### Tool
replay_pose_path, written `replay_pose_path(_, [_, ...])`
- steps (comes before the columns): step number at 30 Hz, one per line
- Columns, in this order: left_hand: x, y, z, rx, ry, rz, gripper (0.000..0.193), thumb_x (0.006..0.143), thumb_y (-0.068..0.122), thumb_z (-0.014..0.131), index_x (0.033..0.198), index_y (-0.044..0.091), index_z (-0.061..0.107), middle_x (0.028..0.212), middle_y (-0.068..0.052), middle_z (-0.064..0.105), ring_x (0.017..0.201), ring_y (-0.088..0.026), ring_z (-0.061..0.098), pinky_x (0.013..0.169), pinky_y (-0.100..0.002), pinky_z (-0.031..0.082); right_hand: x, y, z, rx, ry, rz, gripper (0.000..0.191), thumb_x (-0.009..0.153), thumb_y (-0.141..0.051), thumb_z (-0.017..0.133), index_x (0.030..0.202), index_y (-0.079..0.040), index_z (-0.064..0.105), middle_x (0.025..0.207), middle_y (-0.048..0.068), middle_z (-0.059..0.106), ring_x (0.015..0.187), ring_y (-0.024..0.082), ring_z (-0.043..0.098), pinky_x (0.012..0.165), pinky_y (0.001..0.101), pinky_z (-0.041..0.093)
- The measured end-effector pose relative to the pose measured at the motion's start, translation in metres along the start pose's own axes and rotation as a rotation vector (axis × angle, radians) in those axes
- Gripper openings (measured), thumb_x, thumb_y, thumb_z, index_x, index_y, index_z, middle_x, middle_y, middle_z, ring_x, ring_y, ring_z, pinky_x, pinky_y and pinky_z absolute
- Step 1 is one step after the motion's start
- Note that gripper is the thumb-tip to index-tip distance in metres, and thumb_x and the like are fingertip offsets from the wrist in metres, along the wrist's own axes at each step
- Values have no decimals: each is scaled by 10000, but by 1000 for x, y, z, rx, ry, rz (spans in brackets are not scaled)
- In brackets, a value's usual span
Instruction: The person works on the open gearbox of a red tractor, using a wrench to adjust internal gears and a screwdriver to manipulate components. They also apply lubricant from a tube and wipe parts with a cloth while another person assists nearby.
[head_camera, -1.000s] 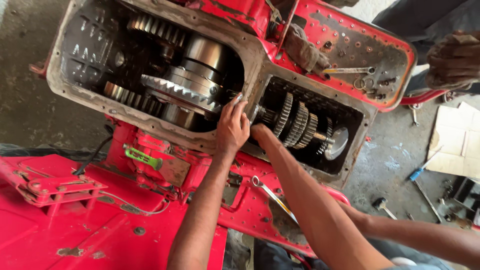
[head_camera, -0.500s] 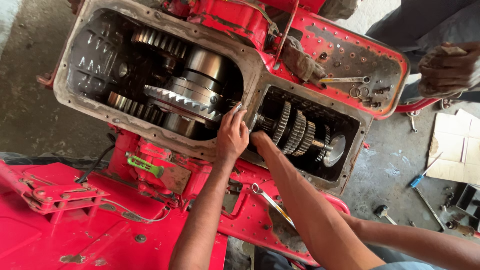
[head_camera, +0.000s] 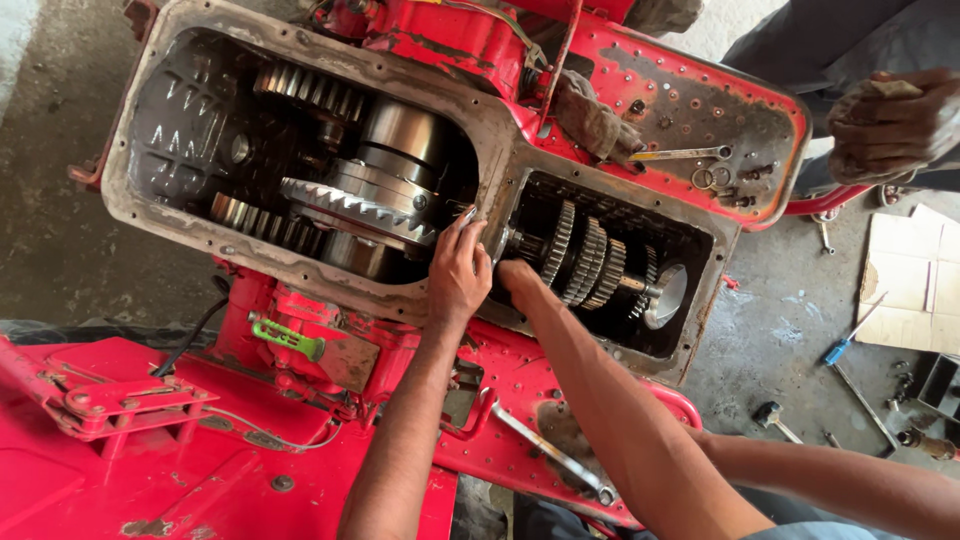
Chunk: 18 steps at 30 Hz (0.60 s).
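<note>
My left hand (head_camera: 458, 275) grips the housing wall (head_camera: 497, 205); my right hand (head_camera: 515, 275), grip hidden, should reach slowly toward the gear cluster (head_camera: 585, 262).

Housing wall (head_camera: 497, 215): grey, grimy metal divider between two open compartments of the red gearbox casing, rim chipped.
Large toothed ring gear (head_camera: 355, 208): shiny steel, tilted, in the left compartment.
Gear cluster (head_camera: 585, 262): dark, oily, on a shaft in the right compartment.
</note>
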<state>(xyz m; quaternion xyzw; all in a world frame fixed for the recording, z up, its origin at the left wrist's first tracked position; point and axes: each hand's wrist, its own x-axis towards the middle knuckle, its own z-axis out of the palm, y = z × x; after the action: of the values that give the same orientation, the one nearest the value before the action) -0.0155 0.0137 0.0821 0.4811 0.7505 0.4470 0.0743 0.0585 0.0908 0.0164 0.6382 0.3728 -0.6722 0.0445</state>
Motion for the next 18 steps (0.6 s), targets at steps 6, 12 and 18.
replay_pose_path(6, [1, 2, -1, 10, 3, 4, 336, 923, 3, 569, 1253, 5, 632, 1381, -200, 609, 1249, -402, 598, 1057, -465, 504, 12, 0, 2, 239, 69, 58, 287, 881, -139, 614, 1039, 64, 742, 987, 200, 736, 809, 308, 701, 670, 471, 538])
replay_pose_path(12, [2, 4, -2, 16, -9, -12, 335, 929, 11, 567, 1258, 6, 632, 1379, -202, 608, 1243, -398, 600, 1049, -462, 509, 12, 3, 3, 221, 69, 42, 281, 891, -142, 649, 1068, 63, 722, 1008, 198, 734, 836, 311, 707, 684, 450, 553])
replay_pose_path(18, [2, 4, -1, 31, -24, -31, 332, 932, 18, 561, 1256, 8, 633, 1380, -206, 610, 1220, -393, 606, 1019, -457, 521, 8, 4, 3, 61, 96, 17, 274, 885, -196, 671, 1005, 41, 736, 940, 181, 702, 761, 286, 627, 624, 469, 471])
